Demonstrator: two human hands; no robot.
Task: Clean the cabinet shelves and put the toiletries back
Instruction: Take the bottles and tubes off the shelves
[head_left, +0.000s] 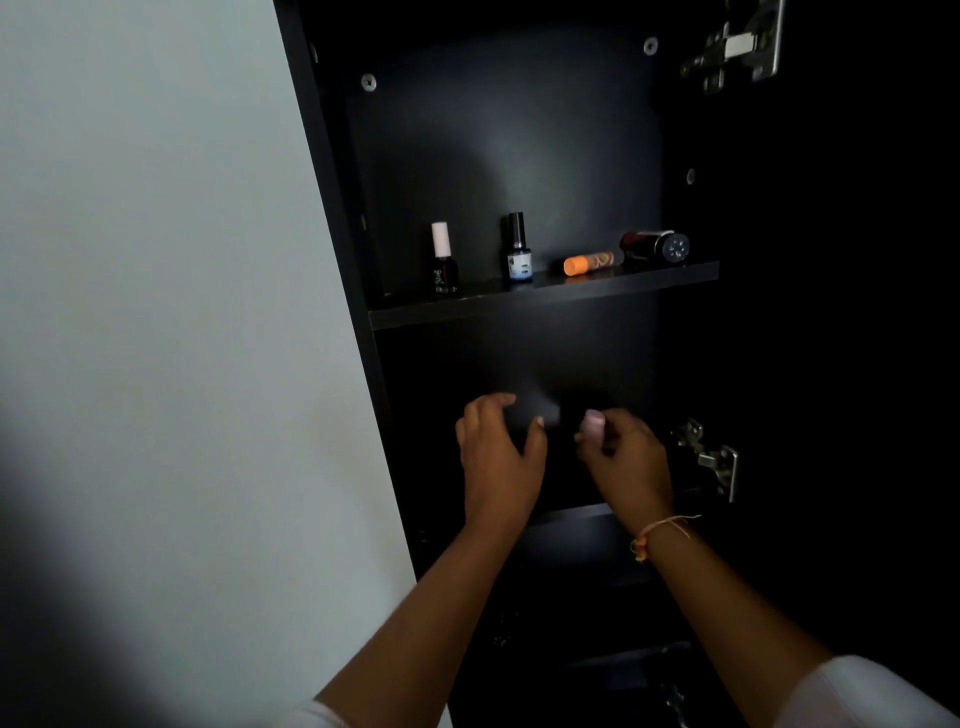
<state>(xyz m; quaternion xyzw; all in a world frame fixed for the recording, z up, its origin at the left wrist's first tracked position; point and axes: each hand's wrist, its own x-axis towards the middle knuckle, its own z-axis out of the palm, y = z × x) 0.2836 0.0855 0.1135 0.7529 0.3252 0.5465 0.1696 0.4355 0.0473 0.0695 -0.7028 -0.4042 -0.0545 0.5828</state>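
Though dim, four toiletries (519, 249), two hands (501, 452).

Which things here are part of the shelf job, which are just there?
Job: white-capped bottle, black-capped bottle, orange tube, red can, shelf, pale item in right hand, left hand.
Just there: hinges, wall.

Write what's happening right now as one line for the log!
stage: restocking | upper shelf: four toiletries | left hand: fingers curled, contents too dark to tell | right hand: holds small pale item
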